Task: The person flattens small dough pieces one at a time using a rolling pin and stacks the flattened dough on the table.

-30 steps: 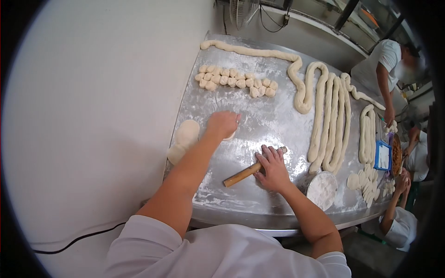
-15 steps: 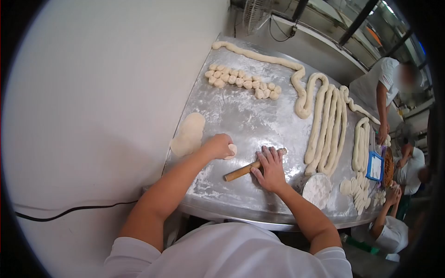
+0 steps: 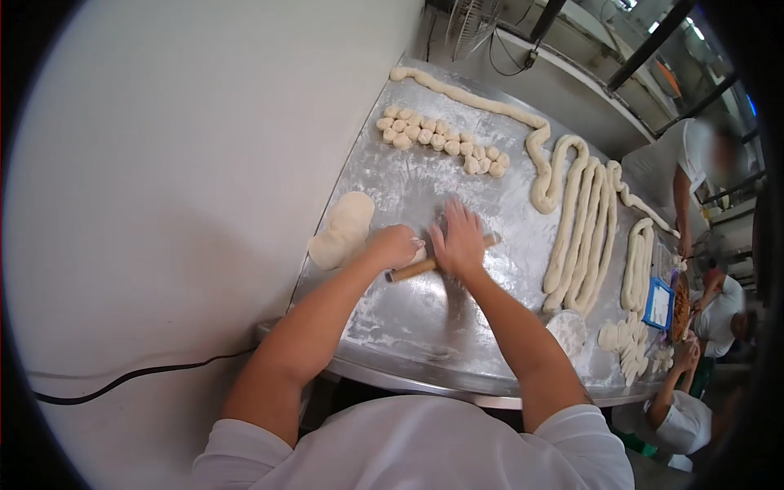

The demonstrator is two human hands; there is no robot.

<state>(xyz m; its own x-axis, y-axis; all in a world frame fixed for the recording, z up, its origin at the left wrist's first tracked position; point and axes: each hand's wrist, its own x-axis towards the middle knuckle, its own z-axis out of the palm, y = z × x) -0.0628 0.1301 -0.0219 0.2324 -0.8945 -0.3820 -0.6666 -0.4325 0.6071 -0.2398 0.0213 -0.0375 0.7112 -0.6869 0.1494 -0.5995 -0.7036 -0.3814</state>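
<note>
My left hand (image 3: 396, 247) is closed, its fingers pinching the edge of a small dough round (image 3: 420, 255) on the floured table. Beside it, my right hand (image 3: 460, 242) lies flat over a wooden rolling pin (image 3: 403, 272), fingers stretched out and slightly blurred. The pin runs at a slant under the palm and touches the dough round, partly covering it. Left of my left hand, flat rolled dough sheets (image 3: 345, 227) overlap near the wall. Farther up the table, several dough balls (image 3: 445, 139) sit in a cluster.
Long dough ropes (image 3: 563, 237) lie folded at the right. A mound of flour (image 3: 567, 331), small dough pieces (image 3: 625, 339), a blue-rimmed tray (image 3: 658, 304) and a pan of brown filling (image 3: 681, 309) are by the right edge. Several co-workers in white shirts stand there. A wall (image 3: 204, 163) borders the left.
My right hand has pushed the rolling pin up and left, onto the dough round. My left hand stays at the round. The whole view has shifted slightly.
</note>
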